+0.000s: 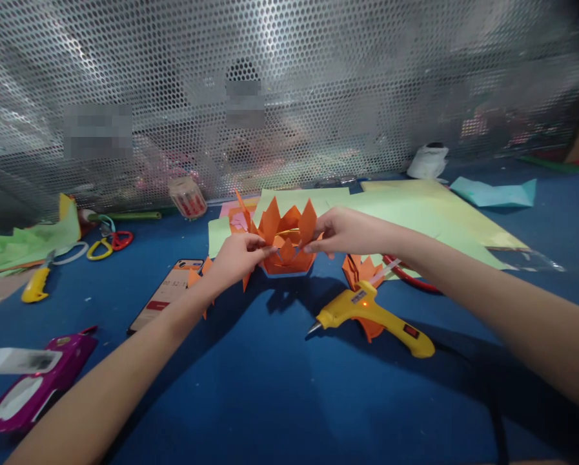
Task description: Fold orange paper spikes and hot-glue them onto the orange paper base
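An orange paper crown-like shape [289, 261] with pointed petals is held just above the blue table. My left hand [243, 255] pinches its left side, fingers closed on the paper. On its right side, my right hand [330, 231] grips the paper between thumb and fingers. A yellow glue gun [371, 310] lies to the right and nearer, its orange light lit, over folded orange paper pieces [361, 268]. More orange pieces [208, 271] lie partly behind my left wrist, next to a phone [166, 290].
Green paper sheets [405, 213] spread behind my hands against a perforated metal screen [318, 84]. At left are scissors [100, 248], a yellow cutter [36, 285] and a purple device [71, 361]. A teal paper piece [495, 192] and a white roll [428, 161] sit back right.
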Tool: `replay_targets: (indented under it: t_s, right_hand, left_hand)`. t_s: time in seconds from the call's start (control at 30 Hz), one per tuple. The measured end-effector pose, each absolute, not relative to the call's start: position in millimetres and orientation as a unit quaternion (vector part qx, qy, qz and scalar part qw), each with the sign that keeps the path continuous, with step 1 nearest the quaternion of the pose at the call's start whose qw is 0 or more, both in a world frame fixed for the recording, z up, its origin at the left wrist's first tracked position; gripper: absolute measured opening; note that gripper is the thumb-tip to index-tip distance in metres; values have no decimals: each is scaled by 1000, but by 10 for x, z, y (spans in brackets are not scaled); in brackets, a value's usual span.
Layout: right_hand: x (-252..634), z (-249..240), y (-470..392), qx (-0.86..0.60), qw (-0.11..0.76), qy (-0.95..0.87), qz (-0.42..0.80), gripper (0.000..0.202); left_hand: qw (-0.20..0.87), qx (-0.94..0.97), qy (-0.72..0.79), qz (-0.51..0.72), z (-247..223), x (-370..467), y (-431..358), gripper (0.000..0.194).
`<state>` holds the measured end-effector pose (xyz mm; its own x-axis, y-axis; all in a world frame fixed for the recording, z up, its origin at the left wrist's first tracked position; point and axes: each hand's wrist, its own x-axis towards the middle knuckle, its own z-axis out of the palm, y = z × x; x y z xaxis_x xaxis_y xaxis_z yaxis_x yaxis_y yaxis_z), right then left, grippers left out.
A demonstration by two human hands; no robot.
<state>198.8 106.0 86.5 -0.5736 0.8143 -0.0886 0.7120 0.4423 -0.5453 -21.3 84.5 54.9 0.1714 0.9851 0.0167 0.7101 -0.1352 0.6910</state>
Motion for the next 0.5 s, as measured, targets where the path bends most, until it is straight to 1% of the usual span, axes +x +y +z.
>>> replay_targets:
  t_s: [0.1, 0.5]
  right_hand:
    - [2007, 888, 1061, -455, 105, -843, 267, 33]
    - [1997, 839, 1093, -451, 127, -835, 288, 28]
  left_hand:
    - [297, 701, 597, 252, 546, -209, 846, 34]
    - [308, 690, 599, 265, 509, -205, 871, 33]
